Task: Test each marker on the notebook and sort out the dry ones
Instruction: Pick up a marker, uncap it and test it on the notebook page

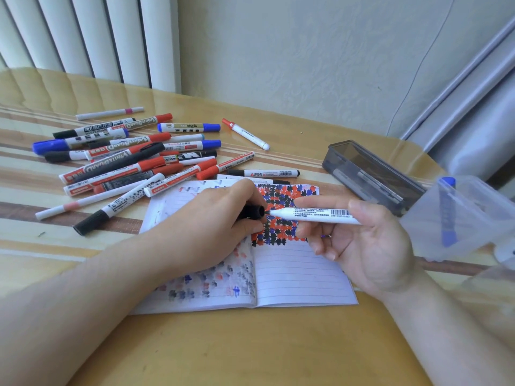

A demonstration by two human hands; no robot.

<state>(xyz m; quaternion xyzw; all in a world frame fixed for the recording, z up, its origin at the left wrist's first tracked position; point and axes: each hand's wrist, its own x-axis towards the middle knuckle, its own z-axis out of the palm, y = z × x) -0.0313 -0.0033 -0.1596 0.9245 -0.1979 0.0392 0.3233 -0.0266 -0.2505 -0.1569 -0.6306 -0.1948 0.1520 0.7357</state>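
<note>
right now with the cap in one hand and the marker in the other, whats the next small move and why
Probably slide the black cap in the left hand onto the tip of the white marker held by the right hand. Cap mouth and tip are nearly touching and lined up, above the scribble-filled notebook. If it's coming off instead, scribble next.

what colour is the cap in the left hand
Black cap, gripped by the left hand; the head view shows it.

Notebook (278,277) lies open on table (250,344), center. Marker pile (131,160) behind it, to the left. Box (370,174) behind-right w/ a marker inside. Both hands over notebook: left hand (220,218) w/ cap (252,211), right hand (362,243) w/ marker (312,214).
</note>
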